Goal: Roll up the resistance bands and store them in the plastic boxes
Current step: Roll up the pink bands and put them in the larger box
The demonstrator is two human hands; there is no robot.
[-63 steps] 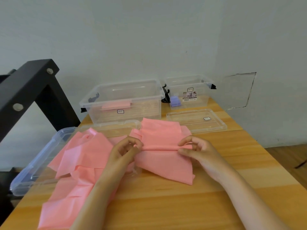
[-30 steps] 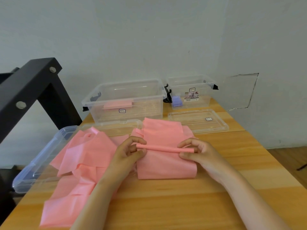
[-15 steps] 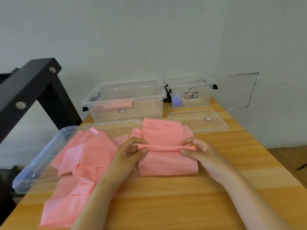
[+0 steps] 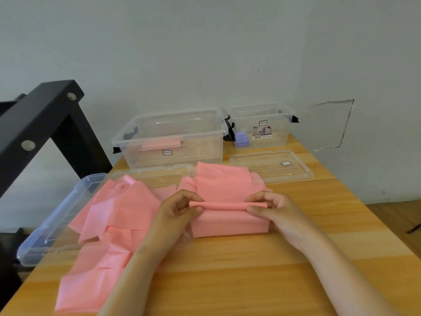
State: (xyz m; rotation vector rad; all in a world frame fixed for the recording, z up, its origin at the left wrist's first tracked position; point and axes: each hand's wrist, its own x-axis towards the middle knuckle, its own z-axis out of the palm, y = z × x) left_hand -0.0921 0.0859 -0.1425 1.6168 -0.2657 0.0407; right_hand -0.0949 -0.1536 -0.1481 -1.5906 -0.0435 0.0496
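**While both hands pinch the roll, the open boxes wait behind**

Since the bench carries everything, I read the layout from it outward. Loose pink bands sprawl over its left side and partly across a bluish lid. I take them for the pile not yet rolled.

Behind them stands the large clear box. It has no lid on, so a finished roll can drop straight in, and one pink roll lies inside. The smaller box to its right holds a purple roll, and a flat lid lies just in front of it.

At mid-bench lies the folded band, its near edge square to me, which should keep the roll even in width. My left hand and right hand each pinch one end of the thin tube between thumb and fingers. I judge they sit at opposite ends so it turns evenly and does not cone. With flat band on both sides of the tube, I think the rolling has barely begun.
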